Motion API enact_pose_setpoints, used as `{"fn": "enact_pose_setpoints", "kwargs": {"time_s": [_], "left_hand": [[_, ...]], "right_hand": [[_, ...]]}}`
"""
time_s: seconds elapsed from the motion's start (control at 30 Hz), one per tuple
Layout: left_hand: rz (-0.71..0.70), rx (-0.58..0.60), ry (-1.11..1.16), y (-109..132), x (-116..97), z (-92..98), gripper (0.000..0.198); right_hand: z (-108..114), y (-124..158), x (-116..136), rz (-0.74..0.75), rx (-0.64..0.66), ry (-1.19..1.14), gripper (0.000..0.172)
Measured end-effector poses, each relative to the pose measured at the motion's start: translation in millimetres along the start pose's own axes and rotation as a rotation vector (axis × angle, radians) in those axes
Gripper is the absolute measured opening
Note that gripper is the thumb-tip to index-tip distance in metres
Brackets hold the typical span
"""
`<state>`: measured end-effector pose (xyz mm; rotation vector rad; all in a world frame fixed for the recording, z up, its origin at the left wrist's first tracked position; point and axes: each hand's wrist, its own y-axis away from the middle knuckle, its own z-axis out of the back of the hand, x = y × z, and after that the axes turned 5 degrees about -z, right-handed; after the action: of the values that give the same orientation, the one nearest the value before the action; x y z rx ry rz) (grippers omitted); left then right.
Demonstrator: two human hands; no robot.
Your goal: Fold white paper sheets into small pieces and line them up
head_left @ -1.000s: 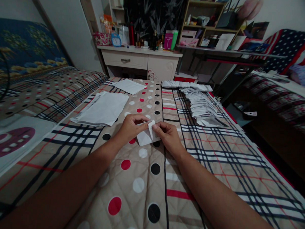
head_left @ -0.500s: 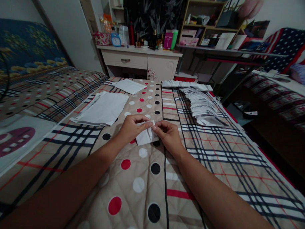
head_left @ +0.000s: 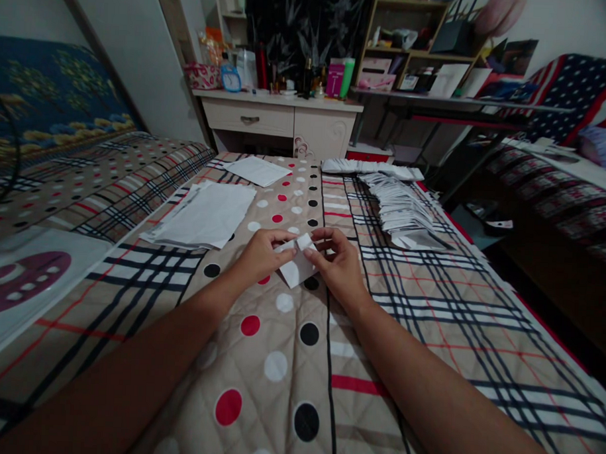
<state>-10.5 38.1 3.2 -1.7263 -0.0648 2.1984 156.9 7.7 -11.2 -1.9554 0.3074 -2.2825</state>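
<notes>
A small folded piece of white paper is held between my two hands, just above the bedspread. My left hand grips its left edge, thumb on the near face and fingers behind. On the other side, my right hand pinches the right edge between thumb and fingers. A short flap stands up at the top of the paper. To the left lies a stack of white paper sheets. Beyond my right hand, a long fanned row of folded white papers rests on the bedspread.
The quilted bedspread has dots and plaid. Another thin stack of white sheets lies farther back, near a second row of folded papers. A white bag with a purple print is at left. A white dresser stands behind the bed.
The paper has turned slightly between my hands, and its top flap now shows more. My fingers have moved a little apart along its edges.
</notes>
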Motion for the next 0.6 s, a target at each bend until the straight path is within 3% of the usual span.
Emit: {"fn": "enact_pose_setpoints", "kwargs": {"time_s": [0.13, 0.33, 0.6], "left_hand": [[0.05, -0.062, 0.038, 2.2, 1.0, -3.9, 0.024], [0.054, -0.091, -0.069, 3.3, 3.7, -8.0, 0.019], [0.049, -0.028, -0.11, 1.7, 5.1, -5.9, 0.01]], "right_hand": [[-2.7, 4.3, 0.7, 0.11, 0.069, 0.272, 0.048], [-4.2, 7.7, 3.4, 0.169, 0.071, 0.345, 0.035], [-6.6, 10.4, 6.2, 0.188, 0.131, 0.381, 0.036]]}}
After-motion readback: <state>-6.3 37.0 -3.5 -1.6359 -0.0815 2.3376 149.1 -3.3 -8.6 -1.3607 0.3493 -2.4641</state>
